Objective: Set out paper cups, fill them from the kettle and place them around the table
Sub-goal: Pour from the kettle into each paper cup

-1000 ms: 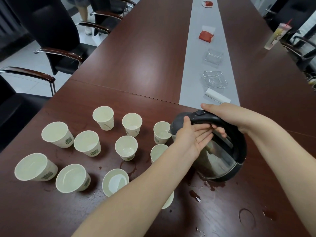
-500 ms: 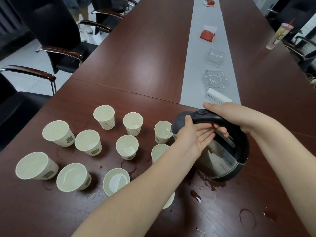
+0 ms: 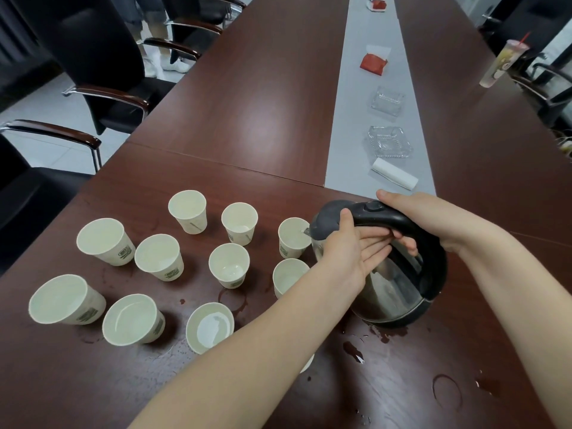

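Several white paper cups [image 3: 229,265] stand in loose rows on the dark wooden table [image 3: 253,97]. A steel kettle [image 3: 393,286] with a black handle and lid is tilted to the left, its spout over the rim of one cup [image 3: 292,238]. My right hand [image 3: 414,212] grips the top of the black handle. My left hand [image 3: 349,249] lies flat against the kettle's lid and side, fingers straight. A second cup [image 3: 288,275] stands just below the spout cup, partly hidden by my left arm. One more cup is almost wholly hidden under that arm.
Spilled water and ring marks [image 3: 445,391] lie on the table near the kettle. A grey runner [image 3: 356,119] carries two glass ashtrays [image 3: 389,140], a white roll [image 3: 394,178] and red packets [image 3: 373,61]. A plastic drink cup [image 3: 503,61] stands far right. Black armchairs [image 3: 93,72] line the left side.
The kettle and both hands have stayed almost still over the same cup; only the camera view has shifted slightly.
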The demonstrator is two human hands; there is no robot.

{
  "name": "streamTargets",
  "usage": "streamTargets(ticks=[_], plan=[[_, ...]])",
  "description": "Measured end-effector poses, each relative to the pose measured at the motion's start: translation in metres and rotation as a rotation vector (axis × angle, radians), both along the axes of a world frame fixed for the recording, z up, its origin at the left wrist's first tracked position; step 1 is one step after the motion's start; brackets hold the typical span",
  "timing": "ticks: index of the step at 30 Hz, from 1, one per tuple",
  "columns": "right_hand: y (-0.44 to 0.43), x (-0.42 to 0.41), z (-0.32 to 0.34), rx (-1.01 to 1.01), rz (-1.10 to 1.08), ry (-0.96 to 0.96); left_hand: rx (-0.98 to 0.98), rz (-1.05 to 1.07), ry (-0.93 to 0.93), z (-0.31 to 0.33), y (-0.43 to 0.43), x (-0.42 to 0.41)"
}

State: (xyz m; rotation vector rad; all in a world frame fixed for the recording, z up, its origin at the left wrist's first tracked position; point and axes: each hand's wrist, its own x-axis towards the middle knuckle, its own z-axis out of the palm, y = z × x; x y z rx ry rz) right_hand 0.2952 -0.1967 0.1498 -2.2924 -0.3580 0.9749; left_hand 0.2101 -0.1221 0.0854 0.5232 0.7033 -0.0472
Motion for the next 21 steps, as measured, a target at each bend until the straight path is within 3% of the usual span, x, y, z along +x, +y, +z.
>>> streamTargets(ticks=[21], plan=[[-0.054, -0.029, 0.003, 0.248, -0.152, -0.027, 0.182, -0.043, -0.073, 0.031, -0.036, -0.027]])
